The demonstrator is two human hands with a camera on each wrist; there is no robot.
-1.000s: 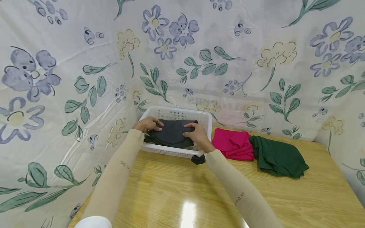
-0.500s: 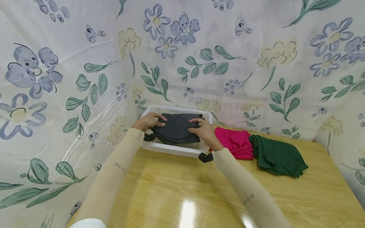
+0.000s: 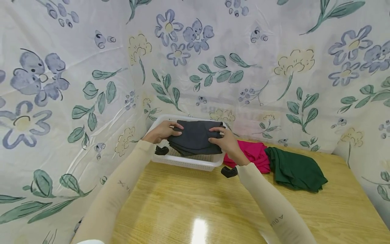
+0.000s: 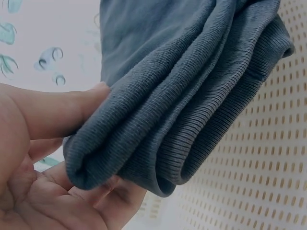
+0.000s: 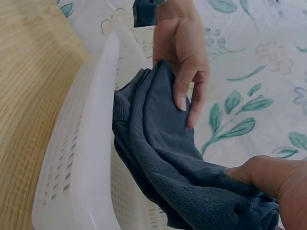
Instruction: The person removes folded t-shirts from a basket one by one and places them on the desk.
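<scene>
A folded dark grey garment is held level over a white plastic basket. My left hand pinches its left edge, thumb above and fingers beneath, as the left wrist view shows. On the opposite edge, my right hand grips it with the thumb lying on top. Ribbed layers of the garment are stacked in the left wrist view. In the right wrist view the garment sags between both hands, beside the basket's rim. Its exact kind cannot be told.
To the right of the basket lie a folded pink cloth and a folded dark green cloth on the wooden table. A floral sheet hangs behind and at the left. Black wrist cameras sit under both wrists.
Both hands have lifted the dark grey garment up from inside the basket and shifted it slightly right. More of the basket's floor shows below it. The pink and green cloths stay put.
</scene>
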